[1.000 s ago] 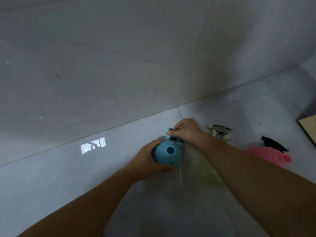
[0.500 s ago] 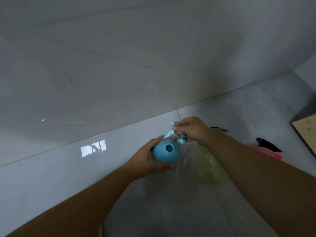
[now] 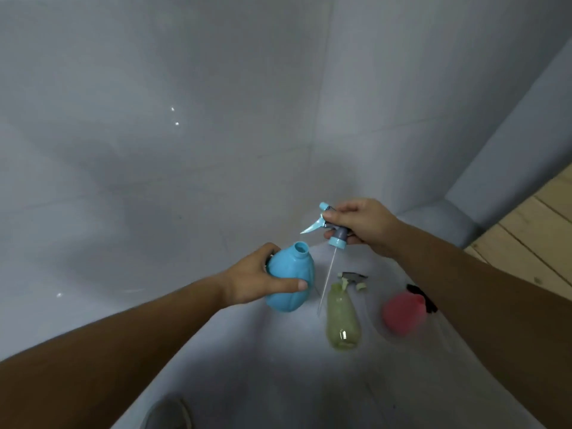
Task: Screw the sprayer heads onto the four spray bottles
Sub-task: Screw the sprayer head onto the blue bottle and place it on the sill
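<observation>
My left hand [image 3: 257, 278] grips a round blue bottle [image 3: 291, 278], lifted off the surface with its open neck tilted up and to the right. My right hand [image 3: 362, 226] holds a blue sprayer head [image 3: 332, 227] above and to the right of that neck; its thin clear dip tube [image 3: 327, 278] hangs down beside the bottle, outside the opening. On the surface lie a translucent green bottle [image 3: 342, 318] with a green sprayer head [image 3: 353, 280] at its neck, and a pink bottle [image 3: 402, 312] with a black sprayer head [image 3: 422, 297] beside it.
The bottles rest on a pale grey ledge [image 3: 278, 366] against a grey tiled wall [image 3: 216, 134]. A wooden plank surface [image 3: 538, 230] lies at the right. A blurred grey object [image 3: 167, 413] sits at the bottom edge.
Both hands have risen from the ledge. The blue bottle is tipped with its neck up, and the sprayer head has been lifted clear, its dip tube hanging free. The camera has tilted.
</observation>
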The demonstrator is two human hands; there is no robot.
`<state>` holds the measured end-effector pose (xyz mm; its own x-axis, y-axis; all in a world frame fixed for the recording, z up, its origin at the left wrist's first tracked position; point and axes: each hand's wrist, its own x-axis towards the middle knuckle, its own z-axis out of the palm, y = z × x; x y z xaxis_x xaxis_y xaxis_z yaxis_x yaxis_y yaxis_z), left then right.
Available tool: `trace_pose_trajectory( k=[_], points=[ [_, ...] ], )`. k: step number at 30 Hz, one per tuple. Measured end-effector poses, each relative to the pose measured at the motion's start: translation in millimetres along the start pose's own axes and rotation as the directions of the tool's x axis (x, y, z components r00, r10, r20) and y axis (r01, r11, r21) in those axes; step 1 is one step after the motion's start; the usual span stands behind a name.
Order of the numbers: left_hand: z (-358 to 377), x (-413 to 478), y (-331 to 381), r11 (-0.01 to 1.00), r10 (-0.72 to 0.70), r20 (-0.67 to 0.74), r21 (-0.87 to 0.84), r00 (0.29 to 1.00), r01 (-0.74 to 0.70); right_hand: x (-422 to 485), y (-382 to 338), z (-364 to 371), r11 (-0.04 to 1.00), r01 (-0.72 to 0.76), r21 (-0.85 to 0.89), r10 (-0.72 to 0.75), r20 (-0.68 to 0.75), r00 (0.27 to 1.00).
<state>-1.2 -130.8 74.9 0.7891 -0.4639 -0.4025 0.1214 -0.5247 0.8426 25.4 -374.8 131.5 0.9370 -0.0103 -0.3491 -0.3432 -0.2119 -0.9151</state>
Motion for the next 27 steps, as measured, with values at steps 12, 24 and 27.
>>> trace_pose_trajectory(
  k=[12,24,27],
  points=[
    [-28,-96,97,0.994,-0.007,0.022,0.111,1.000,0.005,-142,-142,-35,0.866,0.456,0.205,-0.391,-0.289,0.874],
    [-10,-102,120,0.997,-0.002,0.117,0.077,0.993,-0.007,-163,-128,-21,0.850,0.483,0.209,-0.401,-0.337,0.852],
    [-9,-100,125,0.999,0.010,0.142,0.046,0.990,-0.017,-160,-118,-11,0.880,0.435,0.191,-0.385,-0.252,0.888]
  ],
)
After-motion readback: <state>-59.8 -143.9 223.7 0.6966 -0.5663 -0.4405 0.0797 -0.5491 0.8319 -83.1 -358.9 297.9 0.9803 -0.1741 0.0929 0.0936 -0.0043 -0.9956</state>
